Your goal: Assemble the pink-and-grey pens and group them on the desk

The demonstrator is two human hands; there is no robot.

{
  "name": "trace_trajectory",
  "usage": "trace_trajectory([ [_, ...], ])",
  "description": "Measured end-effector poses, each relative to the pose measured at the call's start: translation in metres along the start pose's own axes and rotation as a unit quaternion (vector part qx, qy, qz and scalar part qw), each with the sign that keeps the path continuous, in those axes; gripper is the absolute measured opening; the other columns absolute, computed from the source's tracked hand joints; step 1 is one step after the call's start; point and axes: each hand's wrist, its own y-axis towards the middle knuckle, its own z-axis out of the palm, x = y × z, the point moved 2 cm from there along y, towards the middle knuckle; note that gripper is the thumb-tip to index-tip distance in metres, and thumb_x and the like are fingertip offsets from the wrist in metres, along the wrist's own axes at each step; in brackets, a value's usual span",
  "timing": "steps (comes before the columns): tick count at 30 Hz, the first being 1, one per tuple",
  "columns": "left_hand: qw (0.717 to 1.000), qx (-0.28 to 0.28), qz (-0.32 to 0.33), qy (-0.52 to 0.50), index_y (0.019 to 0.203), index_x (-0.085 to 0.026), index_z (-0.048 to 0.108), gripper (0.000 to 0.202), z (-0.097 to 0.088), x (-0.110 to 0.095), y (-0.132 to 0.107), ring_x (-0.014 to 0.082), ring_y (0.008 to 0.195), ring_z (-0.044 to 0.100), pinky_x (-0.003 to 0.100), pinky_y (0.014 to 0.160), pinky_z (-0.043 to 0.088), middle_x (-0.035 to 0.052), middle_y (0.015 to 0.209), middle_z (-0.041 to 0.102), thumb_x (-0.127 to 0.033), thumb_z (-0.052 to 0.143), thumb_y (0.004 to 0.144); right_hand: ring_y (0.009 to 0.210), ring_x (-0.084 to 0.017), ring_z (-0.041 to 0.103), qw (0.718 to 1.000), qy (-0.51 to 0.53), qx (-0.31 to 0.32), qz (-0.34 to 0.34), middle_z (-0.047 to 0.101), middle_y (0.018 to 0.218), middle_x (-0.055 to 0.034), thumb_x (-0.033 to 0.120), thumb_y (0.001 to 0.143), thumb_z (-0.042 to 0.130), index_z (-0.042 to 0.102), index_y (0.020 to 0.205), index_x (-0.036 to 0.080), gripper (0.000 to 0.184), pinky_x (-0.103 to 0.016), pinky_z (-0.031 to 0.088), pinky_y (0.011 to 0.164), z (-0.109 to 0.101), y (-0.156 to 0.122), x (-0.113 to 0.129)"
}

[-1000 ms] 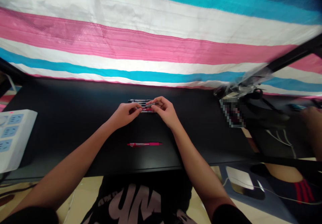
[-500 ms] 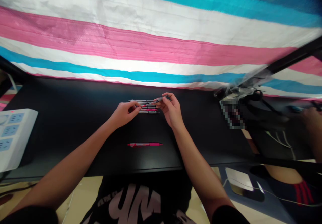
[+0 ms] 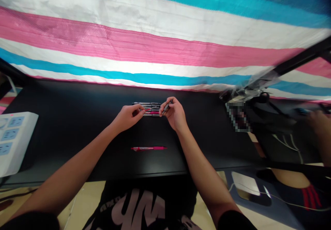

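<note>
My left hand [image 3: 131,115] pinches a thin pen refill [image 3: 147,110], red near the fingers with a pale end pointing right. Held in the curled fingers of my right hand [image 3: 174,114] is a grey pen barrel [image 3: 167,107], tilted, its upper end to the right. The refill and the barrel are apart. Under and between both hands lies a row of several pens [image 3: 146,104], mostly clear and dark, one with a pink grip [image 3: 154,113]. Closer to me, a pink pen [image 3: 149,148] lies alone on the black table [image 3: 111,159].
On the left stands a white power strip [image 3: 26,130]. A blurred-out object [image 3: 238,117] and clear plastic wrapping [image 3: 258,82] are at the right. Striped sheeting [image 3: 155,54] hangs behind the table. Another person's hand [image 3: 319,121] shows at the far right.
My right hand has turned the barrel from nearly level to a steeper tilt and away from the refill. My left hand has stayed almost still with the refill.
</note>
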Motion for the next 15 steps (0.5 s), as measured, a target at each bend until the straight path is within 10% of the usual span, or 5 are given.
trace_trajectory([
  [11,1.0,-0.002,0.012,0.019,0.088,-0.017,0.071,0.024,0.0021,0.0032,-0.001,0.0097,0.052,0.049,0.023,0.055,0.038,-0.0025,0.062,0.06,-0.036,0.058,0.096,0.044,-0.008,0.026,0.995,-0.053,0.063,0.048,0.034,0.055,0.0102,0.028,0.079,0.056,0.059,0.093,0.022,0.016,-0.024,0.023,0.045,0.0081,-0.006,-0.0027],
  [15,1.0,0.009,0.018,0.023,0.09,-0.017,0.072,0.025,0.0015,-0.0004,-0.0013,0.0102,0.052,0.05,0.023,0.056,0.039,-0.0031,0.06,0.058,-0.036,0.058,0.096,0.049,-0.009,0.037,0.984,-0.176,0.03,-0.015,0.044,0.06,0.0064,0.043,0.085,0.069,0.066,0.091,0.021,0.022,-0.025,0.029,0.048,0.0041,-0.0073,-0.0017],
])
